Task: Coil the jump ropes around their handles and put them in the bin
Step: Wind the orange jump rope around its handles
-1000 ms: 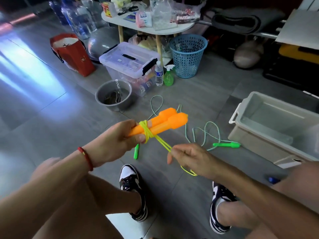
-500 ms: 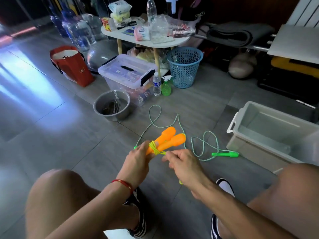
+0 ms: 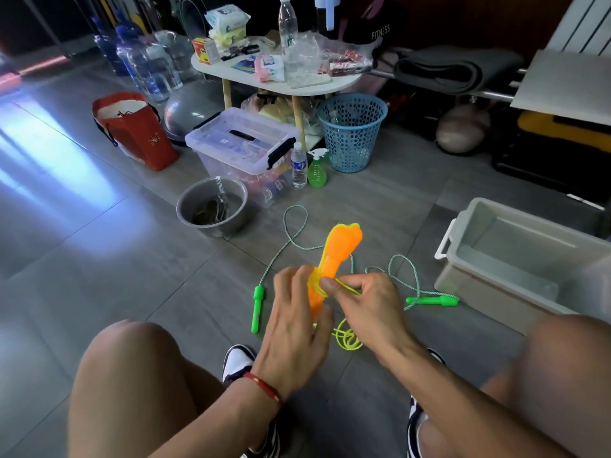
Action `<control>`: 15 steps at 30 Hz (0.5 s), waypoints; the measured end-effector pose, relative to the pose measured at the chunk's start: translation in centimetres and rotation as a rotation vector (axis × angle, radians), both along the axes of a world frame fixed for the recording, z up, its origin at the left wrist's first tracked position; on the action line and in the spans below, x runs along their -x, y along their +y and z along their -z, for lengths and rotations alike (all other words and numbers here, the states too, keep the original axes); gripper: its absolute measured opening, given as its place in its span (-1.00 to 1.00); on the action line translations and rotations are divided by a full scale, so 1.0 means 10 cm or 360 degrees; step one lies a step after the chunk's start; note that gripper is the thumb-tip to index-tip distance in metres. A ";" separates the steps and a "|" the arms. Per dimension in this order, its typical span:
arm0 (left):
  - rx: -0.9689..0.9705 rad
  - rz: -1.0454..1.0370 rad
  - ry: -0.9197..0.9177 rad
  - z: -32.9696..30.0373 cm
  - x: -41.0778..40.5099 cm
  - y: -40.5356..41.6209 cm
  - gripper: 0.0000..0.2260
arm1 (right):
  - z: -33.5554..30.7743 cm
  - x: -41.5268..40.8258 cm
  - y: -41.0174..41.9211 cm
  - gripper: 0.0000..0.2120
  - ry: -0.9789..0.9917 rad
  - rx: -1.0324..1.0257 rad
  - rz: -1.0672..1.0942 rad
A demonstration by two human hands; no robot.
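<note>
Orange handles (image 3: 334, 259): long axis upright at frame centre, left hand (image 3: 294, 322) clasping base; right hand (image 3: 360, 305) alongside, pinching yellow rope (image 3: 345, 337); bin (image 3: 496, 256) right.

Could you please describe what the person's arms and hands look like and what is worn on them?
Both arms are bare, with no sleeves in view. The left hand has a thin red string bracelet round its wrist. The right hand wears nothing: no ring, watch or glove shows on either hand's fingers.
</note>
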State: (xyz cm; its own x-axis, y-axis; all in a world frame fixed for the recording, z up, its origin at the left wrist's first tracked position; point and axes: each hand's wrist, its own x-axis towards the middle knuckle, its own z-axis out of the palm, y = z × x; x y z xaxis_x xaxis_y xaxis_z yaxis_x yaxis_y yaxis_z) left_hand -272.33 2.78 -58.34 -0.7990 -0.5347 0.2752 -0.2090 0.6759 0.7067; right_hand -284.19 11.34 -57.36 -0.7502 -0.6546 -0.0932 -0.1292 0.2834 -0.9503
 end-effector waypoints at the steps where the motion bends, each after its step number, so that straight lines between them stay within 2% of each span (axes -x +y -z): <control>1: -0.0237 -0.0087 0.0044 -0.08 0.01 -0.02 -0.71 | 0.02 0.04 0.02 -0.68 0.0092 -0.0025 -0.0076; 3: -0.0891 -0.0172 0.0005 -0.21 0.05 -0.15 -0.75 | 0.00 0.11 0.07 -0.74 0.0226 -0.0057 -0.0240; 4: -0.1233 -0.0091 -0.0079 -0.25 0.06 -0.24 -0.73 | -0.04 0.14 0.09 -0.77 0.0224 -0.0022 -0.0333; 6: -0.1613 0.0220 -0.0295 -0.30 0.03 -0.40 -0.67 | -0.10 0.17 0.13 -0.79 0.0180 0.0054 -0.0564; 9: -0.2010 0.0433 -0.0294 -0.22 0.01 -0.42 -0.62 | -0.10 0.16 0.15 -0.77 0.0143 0.0062 -0.0670; 10: -0.2015 0.0409 -0.0246 -0.17 0.02 -0.40 -0.62 | -0.09 0.15 0.15 -0.76 0.0194 0.0030 -0.0648; 13: -0.1709 0.0183 -0.0129 -0.07 0.10 -0.38 -0.68 | 0.04 0.15 0.12 -0.72 0.0434 -0.0219 -0.0522; 15: -0.1529 -0.0046 -0.0089 0.00 0.13 -0.39 -0.77 | 0.07 0.17 0.09 -0.79 0.0429 -0.0400 -0.0402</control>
State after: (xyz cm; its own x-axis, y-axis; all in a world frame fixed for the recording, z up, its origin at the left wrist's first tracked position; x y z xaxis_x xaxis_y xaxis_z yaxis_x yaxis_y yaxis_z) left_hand -273.62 -1.12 -58.32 -0.7806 -0.5319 -0.3284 -0.2666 -0.1920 0.9445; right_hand -285.90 12.26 -58.08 -0.5889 -0.8025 -0.0960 -0.4577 0.4290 -0.7787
